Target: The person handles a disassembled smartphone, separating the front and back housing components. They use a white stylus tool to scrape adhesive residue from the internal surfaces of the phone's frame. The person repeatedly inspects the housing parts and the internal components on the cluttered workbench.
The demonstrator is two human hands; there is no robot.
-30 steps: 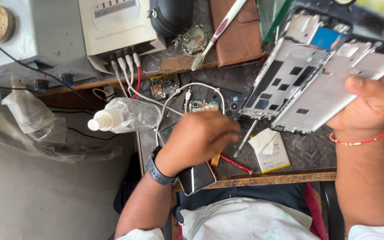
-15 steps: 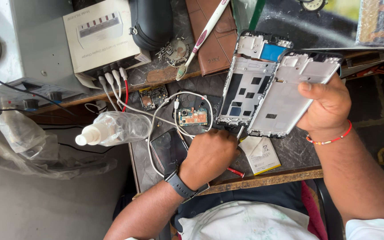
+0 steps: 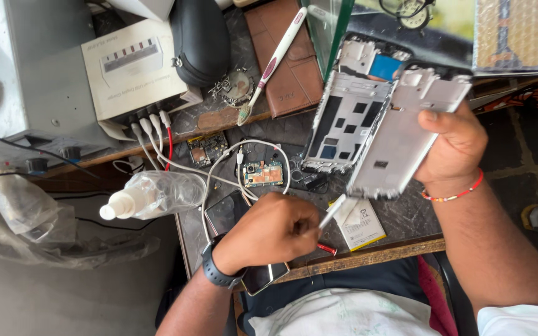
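Observation:
My right hand (image 3: 456, 149), with a red bead bracelet on the wrist, holds two metal phone frames above the workbench: a plain silver one (image 3: 400, 143) under my thumb and a cut-out one (image 3: 344, 124) beside it. My left hand (image 3: 275, 233), wearing a black wristwatch, is closed on a thin silver tool (image 3: 337, 211) whose tip points up toward the frames' lower edge. A small green circuit board (image 3: 264, 174) lies just above my left hand, ringed by a white cable (image 3: 219, 168). A white phone battery (image 3: 359, 227) lies beside the tool.
A clear spray bottle (image 3: 151, 196) lies at the bench's left edge. A dark phone (image 3: 228, 211) and a second phone (image 3: 266, 277) sit by my left wrist. Behind are a white power box (image 3: 135, 65), black pouch (image 3: 200, 40), brown wallet (image 3: 287, 68) and toothbrush (image 3: 275, 59).
My right hand has brought the two frames lower and nearer to my left hand. My left hand has moved toward me and now holds the silver tool raised toward the frames.

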